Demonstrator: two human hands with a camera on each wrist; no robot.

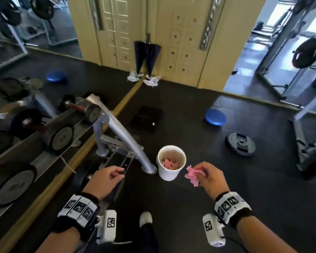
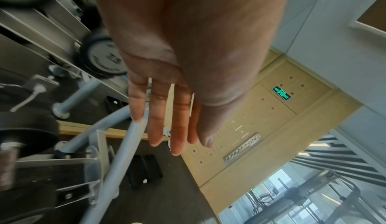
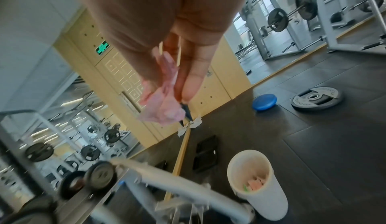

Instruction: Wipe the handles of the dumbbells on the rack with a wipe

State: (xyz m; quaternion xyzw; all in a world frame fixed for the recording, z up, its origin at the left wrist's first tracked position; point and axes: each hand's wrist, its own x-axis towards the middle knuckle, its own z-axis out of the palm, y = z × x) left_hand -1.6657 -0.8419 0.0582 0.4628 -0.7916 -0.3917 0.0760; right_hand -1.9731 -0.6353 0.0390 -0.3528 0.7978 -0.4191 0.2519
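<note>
R hand (image 1: 209,177) pinching a crumpled pink wipe (image 1: 193,175) in its fingers (image 3: 193,79), held in the air just right of the white tub (image 1: 171,163) on the floor, w/ more pink bits inside the tub. L hand (image 1: 106,177) holds nothing, fingers (image 2: 156,112) straight and slightly spread, above the rack's (image 1: 117,128) grey leg. I see dumbbells (image 1: 80,108) sitting on the rack to my left, both hands well apart from them.

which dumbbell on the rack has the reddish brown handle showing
The small dumbbell at the far end of the rack; the nearer, larger dumbbells show only their grey end plates.
</note>
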